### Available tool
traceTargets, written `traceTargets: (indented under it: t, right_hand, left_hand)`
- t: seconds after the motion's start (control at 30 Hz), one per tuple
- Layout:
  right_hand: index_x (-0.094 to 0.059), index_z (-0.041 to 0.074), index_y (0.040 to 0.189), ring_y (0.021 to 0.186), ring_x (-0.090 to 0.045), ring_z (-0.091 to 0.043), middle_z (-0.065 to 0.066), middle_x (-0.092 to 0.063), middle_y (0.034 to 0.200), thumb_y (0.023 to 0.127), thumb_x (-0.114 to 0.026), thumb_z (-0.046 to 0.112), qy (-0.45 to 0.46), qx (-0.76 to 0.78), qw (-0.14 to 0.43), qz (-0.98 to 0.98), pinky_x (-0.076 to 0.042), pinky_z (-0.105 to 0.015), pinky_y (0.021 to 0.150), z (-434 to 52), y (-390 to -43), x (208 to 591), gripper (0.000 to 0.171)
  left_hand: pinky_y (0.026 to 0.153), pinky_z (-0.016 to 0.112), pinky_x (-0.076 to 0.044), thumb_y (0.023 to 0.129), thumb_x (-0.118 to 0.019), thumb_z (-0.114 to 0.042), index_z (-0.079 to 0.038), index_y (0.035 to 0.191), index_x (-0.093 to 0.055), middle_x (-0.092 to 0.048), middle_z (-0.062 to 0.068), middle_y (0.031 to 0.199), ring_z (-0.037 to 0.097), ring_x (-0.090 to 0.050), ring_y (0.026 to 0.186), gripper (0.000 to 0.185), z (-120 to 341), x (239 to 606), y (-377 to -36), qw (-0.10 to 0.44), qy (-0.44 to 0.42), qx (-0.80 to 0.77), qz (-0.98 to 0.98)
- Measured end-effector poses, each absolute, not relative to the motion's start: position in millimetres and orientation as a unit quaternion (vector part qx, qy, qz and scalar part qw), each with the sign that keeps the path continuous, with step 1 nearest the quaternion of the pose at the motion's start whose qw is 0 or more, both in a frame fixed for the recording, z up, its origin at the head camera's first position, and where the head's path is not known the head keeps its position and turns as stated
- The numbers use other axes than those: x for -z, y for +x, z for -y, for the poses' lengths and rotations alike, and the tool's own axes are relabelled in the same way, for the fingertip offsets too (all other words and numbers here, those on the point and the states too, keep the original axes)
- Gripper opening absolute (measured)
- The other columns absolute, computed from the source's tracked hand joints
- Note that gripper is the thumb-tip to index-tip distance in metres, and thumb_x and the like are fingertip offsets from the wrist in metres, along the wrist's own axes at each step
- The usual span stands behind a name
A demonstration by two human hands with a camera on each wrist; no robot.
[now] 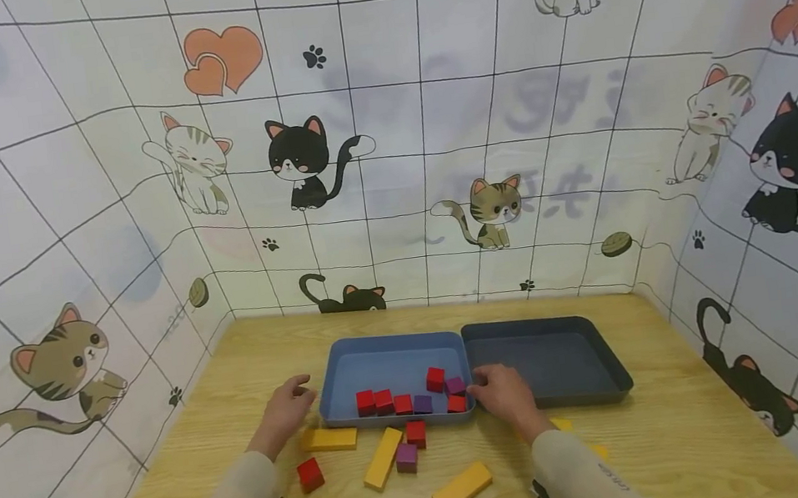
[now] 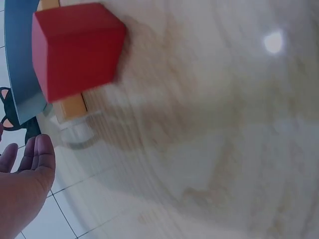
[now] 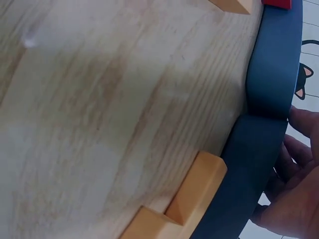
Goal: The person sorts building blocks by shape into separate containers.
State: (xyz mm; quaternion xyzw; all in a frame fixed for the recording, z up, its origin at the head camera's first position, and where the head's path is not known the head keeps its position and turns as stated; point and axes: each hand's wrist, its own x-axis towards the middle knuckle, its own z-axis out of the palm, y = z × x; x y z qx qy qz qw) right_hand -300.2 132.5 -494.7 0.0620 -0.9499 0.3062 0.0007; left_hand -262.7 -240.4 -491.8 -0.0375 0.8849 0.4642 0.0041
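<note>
My left hand (image 1: 288, 415) hovers just outside the left end of the blue tray (image 1: 382, 352), fingers loosely extended toward its rim and nothing held. At the seam between that tray and the dark grey tray (image 1: 542, 356) is my right hand (image 1: 505, 395). Its fingertips sit right at the blue tray's right rim, with a gap between thumb and fingers and no block visible in it. Inside the blue tray, several red cubes (image 1: 365, 403) and two purple cubes (image 1: 423, 404) lie mostly along the near side. The left wrist camera sees a red cube (image 2: 79, 52) up close.
In front of the trays lie yellow bars (image 1: 384, 459), a purple cube (image 1: 407, 457) and two red cubes (image 1: 311, 474). More yellow bars (image 3: 197, 189) are partly hidden under the right forearm. A cat-print sheet (image 1: 399, 131) encloses the wooden table (image 1: 289, 331).
</note>
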Motion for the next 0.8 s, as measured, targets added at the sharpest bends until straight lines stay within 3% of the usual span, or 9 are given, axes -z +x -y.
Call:
traceTargets:
  t: [0.23, 0.33, 0.47, 0.8]
  right_hand:
    - [-0.072, 0.001, 0.116, 0.102, -0.066, -0.033, -0.013, -0.072, 0.109, 0.091, -0.068, 0.022, 0.07, -0.284, 0.022, 0.956, -0.053, -0.051, 0.085, -130, -295, 496, 0.032]
    - [-0.078, 0.007, 0.092, 0.078, -0.067, -0.026, -0.007, -0.072, 0.083, 0.092, -0.067, 0.022, 0.084, -0.265, 0.042, 0.96, -0.053, -0.043, 0.069, -127, -292, 498, 0.018]
    - [-0.061, 0.015, 0.062, 0.052, -0.045, -0.014, 0.003, -0.048, 0.053, 0.094, -0.065, 0.019, 0.098, -0.249, 0.061, 0.962, -0.037, -0.032, 0.051, -124, -288, 501, 0.032]
    - [-0.065, 0.015, 0.064, 0.053, -0.044, -0.012, 0.006, -0.048, 0.055, 0.093, -0.067, 0.018, 0.087, -0.245, 0.071, 0.963, -0.037, -0.031, 0.051, -127, -287, 502, 0.029]
  left_hand:
    - [0.091, 0.052, -0.049, 0.103, -0.047, -0.012, 0.007, 0.144, -0.042, -0.056, 0.027, 0.128, 0.042, -0.056, 0.115, 0.045, 256, 496, -254, 0.011, -0.029, -0.469, -0.883]
    - [0.093, 0.054, -0.048, 0.103, -0.048, -0.012, 0.008, 0.144, -0.042, -0.055, 0.029, 0.13, 0.045, -0.054, 0.118, 0.046, 260, 493, -248, 0.008, -0.022, -0.467, -0.884]
    - [0.094, 0.054, -0.048, 0.103, -0.05, -0.013, 0.007, 0.143, -0.043, -0.055, 0.029, 0.13, 0.046, -0.053, 0.12, 0.045, 265, 488, -240, -0.003, -0.014, -0.461, -0.887]
    - [0.091, 0.05, -0.051, 0.1, -0.059, -0.016, 0.007, 0.139, -0.049, -0.06, 0.024, 0.123, 0.04, -0.057, 0.113, 0.046, 269, 489, -222, -0.015, 0.016, -0.437, -0.899]
